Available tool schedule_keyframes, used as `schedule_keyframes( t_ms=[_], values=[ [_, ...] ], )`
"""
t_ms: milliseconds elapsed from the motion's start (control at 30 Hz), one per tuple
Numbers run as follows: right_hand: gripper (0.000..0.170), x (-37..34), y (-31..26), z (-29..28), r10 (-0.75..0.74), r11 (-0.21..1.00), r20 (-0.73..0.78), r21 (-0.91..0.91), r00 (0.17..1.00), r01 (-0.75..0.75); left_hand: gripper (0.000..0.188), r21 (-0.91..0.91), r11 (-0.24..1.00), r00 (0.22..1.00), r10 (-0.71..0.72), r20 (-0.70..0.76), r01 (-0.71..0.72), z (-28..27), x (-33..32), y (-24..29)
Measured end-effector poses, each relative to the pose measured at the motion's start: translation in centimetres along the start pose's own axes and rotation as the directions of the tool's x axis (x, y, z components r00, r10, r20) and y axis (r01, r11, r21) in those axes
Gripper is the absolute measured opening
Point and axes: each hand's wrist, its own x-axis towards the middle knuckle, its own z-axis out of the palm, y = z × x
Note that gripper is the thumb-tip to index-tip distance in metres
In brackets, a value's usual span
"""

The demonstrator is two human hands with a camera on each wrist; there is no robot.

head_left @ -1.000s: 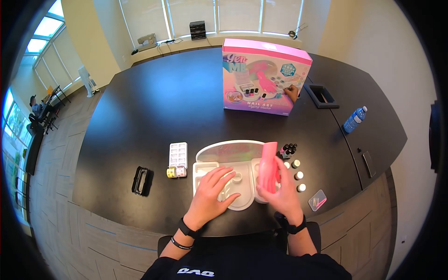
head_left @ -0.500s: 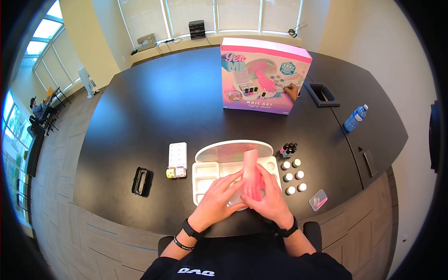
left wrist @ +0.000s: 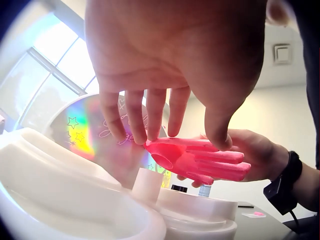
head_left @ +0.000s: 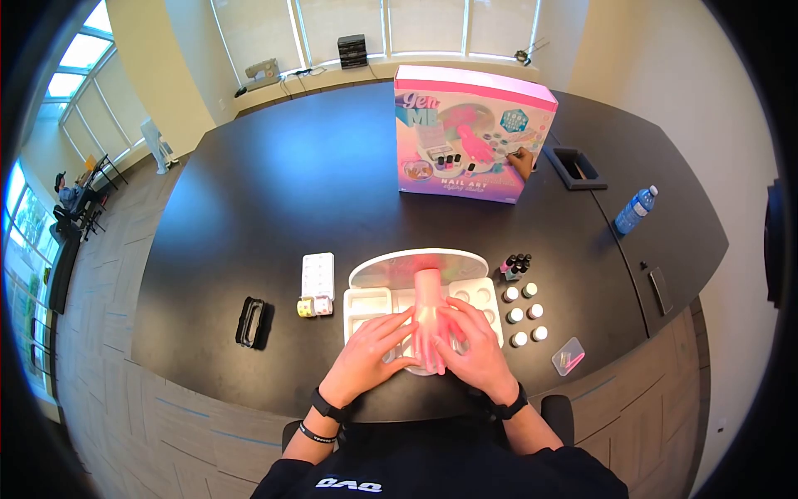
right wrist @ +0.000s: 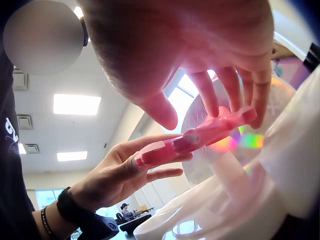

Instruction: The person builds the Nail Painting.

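A pink plastic model hand (head_left: 428, 320) is held between both hands over the white tray (head_left: 364, 301), its fingers toward the person. My left hand (head_left: 371, 349) touches one side of it with fingertips and thumb. On the other side, my right hand (head_left: 480, 353) has its fingers at the edge. The left wrist view shows a round opening in the underside of the model hand (left wrist: 200, 159), close above a white peg (left wrist: 147, 185) that stands up from the tray. Behind it rises the tray's shiny rainbow back panel (left wrist: 82, 127).
To the right are several white-capped pots (head_left: 515, 315), dark-capped polish bottles (head_left: 517, 266) and a small clear dish (head_left: 568, 358). At left lie a white palette (head_left: 317, 274), tape rolls (head_left: 314, 307) and a black frame (head_left: 249, 323). A pink box (head_left: 474, 137) and bottle (head_left: 636, 210) stand farther back.
The right hand has brought the model hand leftward from the tray's right side to its middle and lowered it. The left hand has come to its side.
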Motion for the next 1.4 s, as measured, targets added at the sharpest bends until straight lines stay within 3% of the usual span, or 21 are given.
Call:
schedule_keyframes(
  t_ms=[1400],
  values=[
    [0.041,-0.2,0.5,1.3,0.013,1.000,0.046,0.017,0.999,-0.014,0.068,-0.047,0.996,0.994,-0.079,0.075,0.082,-0.2,-1.3,-1.1]
  ],
)
